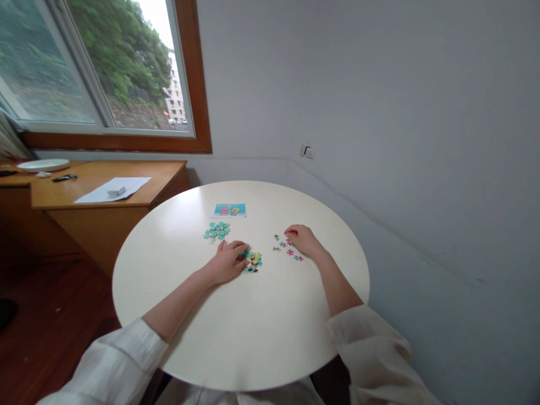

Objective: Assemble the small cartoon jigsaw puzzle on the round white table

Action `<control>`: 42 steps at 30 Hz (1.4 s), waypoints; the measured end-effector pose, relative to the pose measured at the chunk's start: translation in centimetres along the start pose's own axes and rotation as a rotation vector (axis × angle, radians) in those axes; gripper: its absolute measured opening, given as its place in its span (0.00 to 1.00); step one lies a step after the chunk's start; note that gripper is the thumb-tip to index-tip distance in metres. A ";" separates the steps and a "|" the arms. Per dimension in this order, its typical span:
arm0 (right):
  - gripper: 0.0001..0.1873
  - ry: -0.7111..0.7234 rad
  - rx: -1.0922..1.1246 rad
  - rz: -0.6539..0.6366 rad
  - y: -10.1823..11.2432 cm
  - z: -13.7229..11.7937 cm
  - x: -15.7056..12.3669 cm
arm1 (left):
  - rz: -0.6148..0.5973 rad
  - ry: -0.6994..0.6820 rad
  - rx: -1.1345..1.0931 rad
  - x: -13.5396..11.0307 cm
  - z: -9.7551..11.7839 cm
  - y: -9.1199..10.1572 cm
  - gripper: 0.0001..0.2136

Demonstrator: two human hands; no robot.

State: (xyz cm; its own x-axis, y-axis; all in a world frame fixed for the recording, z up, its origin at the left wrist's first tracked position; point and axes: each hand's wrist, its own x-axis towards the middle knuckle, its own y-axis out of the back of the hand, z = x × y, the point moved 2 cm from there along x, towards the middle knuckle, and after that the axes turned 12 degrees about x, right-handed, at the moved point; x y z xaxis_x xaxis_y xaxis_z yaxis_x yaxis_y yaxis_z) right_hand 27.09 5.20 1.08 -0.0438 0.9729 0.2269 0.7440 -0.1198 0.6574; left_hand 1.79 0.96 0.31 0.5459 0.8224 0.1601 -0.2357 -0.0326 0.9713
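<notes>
Near edge first: white sleeves (371,337) on both forearms, arms over a round white table (253,332).

Left hand (228,263): fingers and thumb parted, not closed, laid over the left side of the joined puzzle section (254,260). Rest of that section sticks out just right of the fingertips; a yellow character shows on it.

Right hand (306,241): fingertips bunched low over the table. Can't tell if a piece is pinched; the fingers hide it. Loose puzzle pieces (290,252), pink, teal and some yellow, scatter just left of and below this hand, in the gap between the two hands.

Just beyond the left hand, slightly left: heap of teal pieces (217,231), some overlapping. Past the heap, farther from both hands: picture card (229,210), flat, cartoon figures on blue.

Well beyond left hand, off to its left: wooden desk (99,171) with paper (93,194), small white block (116,192) on it, and white plate (44,165). Behind: window (135,67). Beyond right hand: wall socket (309,152).
</notes>
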 end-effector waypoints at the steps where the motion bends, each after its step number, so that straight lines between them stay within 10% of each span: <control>1: 0.10 -0.015 -0.010 0.009 0.1 0.1 0.0 | 0.003 0.004 0.000 0.0 0.0 0.0 0.18; 42: 0.08 -0.151 0.055 -0.164 2.5 2.2 -0.6 | 0.013 0.072 0.033 0.4 -1.4 -0.5 0.17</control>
State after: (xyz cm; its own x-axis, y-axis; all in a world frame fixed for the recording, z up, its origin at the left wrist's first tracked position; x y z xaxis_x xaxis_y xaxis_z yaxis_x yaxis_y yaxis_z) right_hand 30.42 4.73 0.96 -0.0701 0.9975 0.0068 0.7705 0.0498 0.6355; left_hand 1.01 2.07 -0.40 0.4836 0.8605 0.1604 -0.2149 -0.0609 0.9747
